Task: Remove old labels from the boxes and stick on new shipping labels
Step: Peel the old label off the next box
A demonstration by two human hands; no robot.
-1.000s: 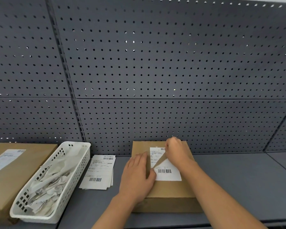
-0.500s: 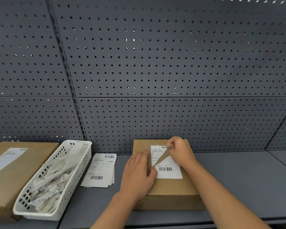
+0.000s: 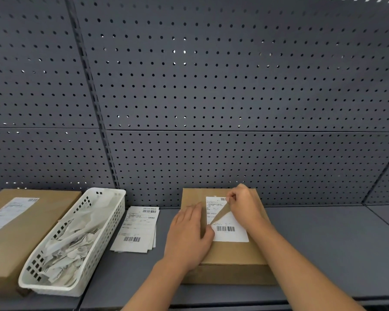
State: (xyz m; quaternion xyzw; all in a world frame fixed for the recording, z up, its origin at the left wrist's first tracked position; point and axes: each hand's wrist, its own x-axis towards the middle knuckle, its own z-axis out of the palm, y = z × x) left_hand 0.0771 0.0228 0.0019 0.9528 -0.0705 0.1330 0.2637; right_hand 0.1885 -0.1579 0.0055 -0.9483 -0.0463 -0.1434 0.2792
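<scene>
Left of the box (image 3: 231, 252) — label (image 3: 233, 235) corner lifted — spare labels (image 3: 136, 230), basket (image 3: 103, 223).

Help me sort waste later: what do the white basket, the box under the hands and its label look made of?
Basket: likely moulded plastic, smooth white, walls pierced with square holes. Box: matte brown cardboard, probably. Label: thin printed paper, matte white; the corner the right hand pinches bends up, tan underneath.

Only barcodes and blurred, unreadable print on the box label (image 3: 230, 231) and the loose labels (image 3: 136, 230).
</scene>
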